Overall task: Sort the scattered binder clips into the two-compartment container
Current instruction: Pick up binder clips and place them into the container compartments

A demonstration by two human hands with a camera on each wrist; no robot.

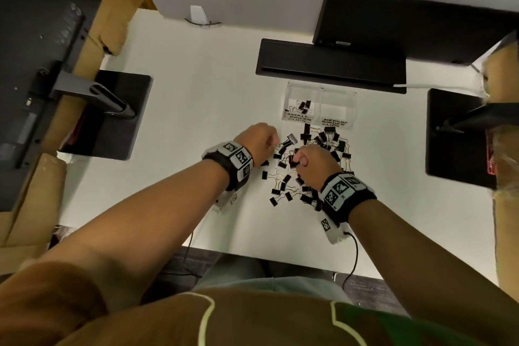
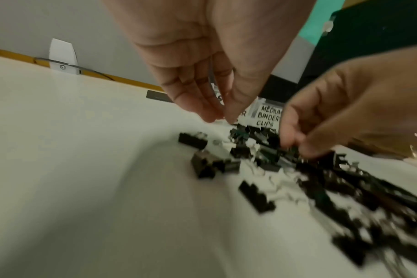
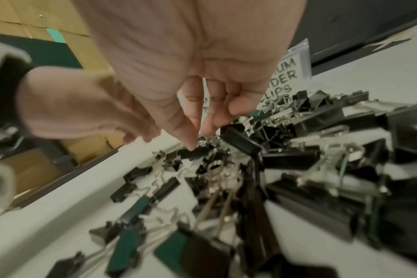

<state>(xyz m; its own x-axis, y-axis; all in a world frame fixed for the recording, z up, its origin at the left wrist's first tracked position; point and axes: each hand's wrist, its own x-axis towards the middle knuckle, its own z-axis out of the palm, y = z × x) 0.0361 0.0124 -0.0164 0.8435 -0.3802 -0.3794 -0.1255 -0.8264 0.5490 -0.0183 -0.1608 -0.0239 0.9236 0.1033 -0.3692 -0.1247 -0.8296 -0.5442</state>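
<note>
Several black binder clips [image 1: 304,168] lie in a loose pile on the white table [image 1: 196,93], in front of a clear two-compartment container [image 1: 320,93]. Its left half, labelled SMALL BINDER CLIPS, holds several clips [image 1: 303,105]; the right half [image 1: 338,105], labelled MEDIUM BINDER CLIPS [image 2: 268,115], holds none. At the pile's left edge my left hand [image 1: 276,141] [image 2: 223,117] pinches thumb and forefinger on the wire handle of a clip [image 1: 291,138]. Over the pile's middle my right hand [image 1: 298,161] [image 3: 198,143] pinches a small black clip [image 3: 199,150]. Both wrist views are blurred.
Black monitor bases stand left [image 1: 112,115] and right [image 1: 455,135] of the work area. Behind the container lies a long black bar [image 1: 331,64], with a dark monitor [image 1: 407,22] above it. Cardboard [image 1: 112,8] lines the left side. The table's front edge [image 1: 252,254] is near my body.
</note>
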